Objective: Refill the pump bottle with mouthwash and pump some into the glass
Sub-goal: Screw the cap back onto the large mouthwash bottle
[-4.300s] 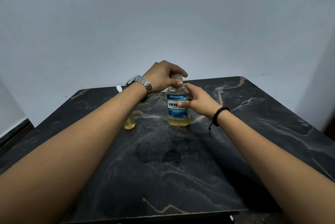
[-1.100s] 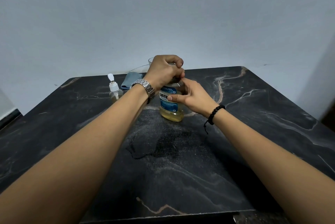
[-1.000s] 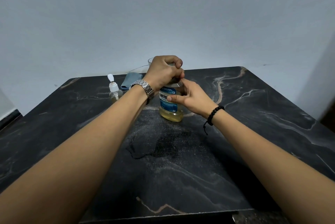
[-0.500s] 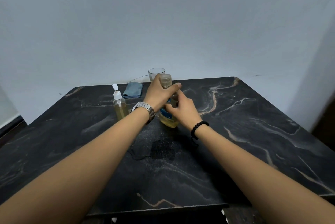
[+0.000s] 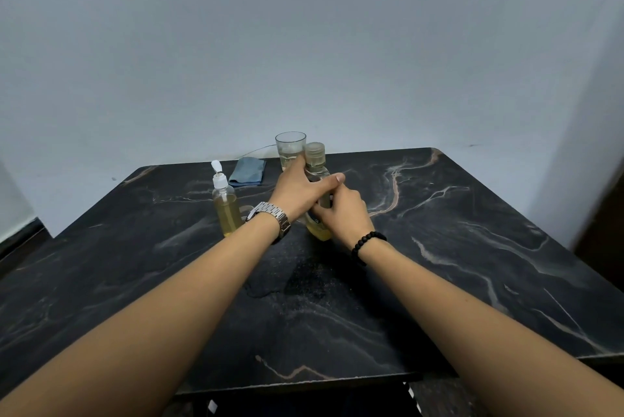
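Gripping the mouthwash bottle point(image 5: 317, 180) with both hands: left hand point(image 5: 300, 188) has dropped off the cap point(image 5: 315, 150) to the shoulder, right hand point(image 5: 344, 210) wrapping the body. Cap on; pump bottle point(image 5: 225, 205) left of it, glass point(image 5: 289, 149) behind.

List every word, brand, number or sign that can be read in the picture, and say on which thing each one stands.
None can be read.
Mouthwash bottle: the left hand and the right hand cover its label; only a small dark-blue corner with a tiny white mark shows, too small to read.
Pump bottle: no label visible.
Glass, blue cloth, watch: no text visible.
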